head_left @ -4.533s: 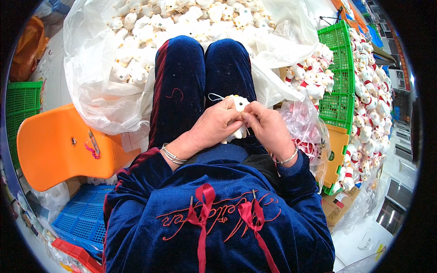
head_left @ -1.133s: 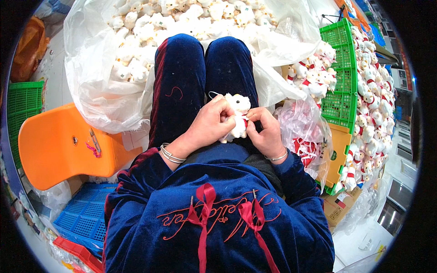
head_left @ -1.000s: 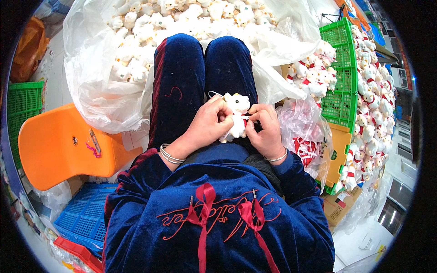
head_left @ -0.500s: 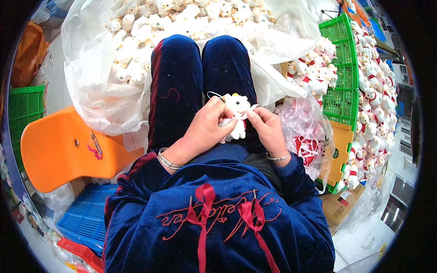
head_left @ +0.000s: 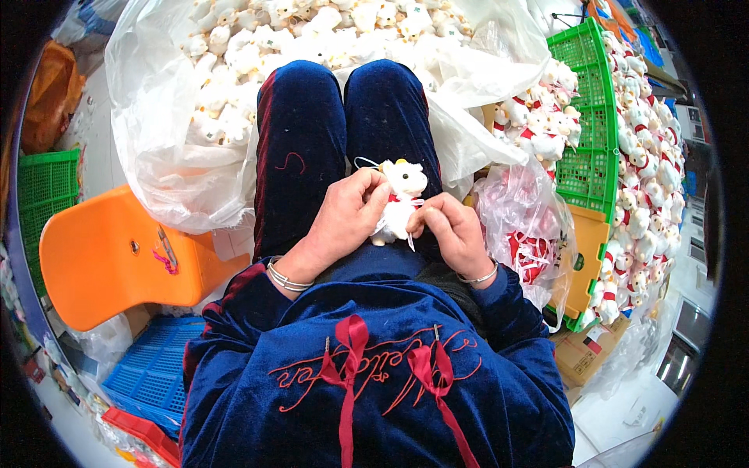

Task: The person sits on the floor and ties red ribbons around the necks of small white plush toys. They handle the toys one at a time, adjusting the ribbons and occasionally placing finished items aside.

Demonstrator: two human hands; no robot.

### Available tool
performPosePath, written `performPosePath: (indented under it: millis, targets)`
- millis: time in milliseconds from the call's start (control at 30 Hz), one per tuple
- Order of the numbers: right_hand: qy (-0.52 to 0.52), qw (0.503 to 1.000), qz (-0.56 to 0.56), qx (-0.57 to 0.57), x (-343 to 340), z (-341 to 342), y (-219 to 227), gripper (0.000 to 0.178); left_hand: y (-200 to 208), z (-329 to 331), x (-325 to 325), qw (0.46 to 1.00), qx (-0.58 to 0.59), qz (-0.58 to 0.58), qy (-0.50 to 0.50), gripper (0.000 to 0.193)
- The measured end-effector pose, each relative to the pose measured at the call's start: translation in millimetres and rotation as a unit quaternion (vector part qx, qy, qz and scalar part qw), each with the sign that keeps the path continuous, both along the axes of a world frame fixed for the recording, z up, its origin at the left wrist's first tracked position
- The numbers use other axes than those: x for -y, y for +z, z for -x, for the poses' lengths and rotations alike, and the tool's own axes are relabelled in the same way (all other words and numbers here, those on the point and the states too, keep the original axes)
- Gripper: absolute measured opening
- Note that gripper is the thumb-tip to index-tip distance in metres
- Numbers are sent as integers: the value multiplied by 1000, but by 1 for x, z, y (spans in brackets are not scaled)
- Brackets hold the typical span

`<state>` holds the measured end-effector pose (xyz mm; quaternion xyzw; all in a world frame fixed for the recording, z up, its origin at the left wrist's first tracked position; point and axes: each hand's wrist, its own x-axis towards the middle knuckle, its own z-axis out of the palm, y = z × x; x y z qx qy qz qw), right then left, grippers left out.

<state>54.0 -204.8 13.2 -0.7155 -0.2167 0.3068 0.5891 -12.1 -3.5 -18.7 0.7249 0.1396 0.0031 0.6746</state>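
Observation:
A small white plush toy (head_left: 405, 181) with a dark eye and yellow on its head is upright above my lap. Red fabric shows at its neck and chest, with a thin white ribbon (head_left: 411, 202) across it. My left hand (head_left: 347, 214) pinches the toy from its left side, the thumb and fingers closed at its edge. At the toy's lower right, my right hand (head_left: 452, 228) has its fingers closed on the white ribbon, whose tail hangs below them. A thin white loop sticks out from the toy's head.
Beyond my knees lies a big clear plastic bag (head_left: 156, 156) full of white plush toys. To the right are a bag of red pieces (head_left: 530, 253), a green crate (head_left: 585, 117) and a heap of red-dressed toys (head_left: 644, 179). An orange stool (head_left: 94, 261) at left carries snips (head_left: 167, 245).
My right hand has moved down from the toy's neck to its lower side. The red chest, hidden in part before, now shows more, and my left fingers have shifted back to the toy's edge.

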Motion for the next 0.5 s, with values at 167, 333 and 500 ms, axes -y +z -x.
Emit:
performPosePath:
  millis: [167, 333, 500]
  targets:
    - [-107, 987, 32, -113, -6, 1, -14, 20, 9, -2, -4, 994, -20, -103, -41, 22]
    - [-86, 986, 46, -134, -8, 1, -11, 13, 15, -5, 3, 979, 13, -196, -47, 20]
    - [-82, 989, 31, -119, -8, 2, -19, 11, 9, -5, 4, 975, 60, -206, -48, 16]
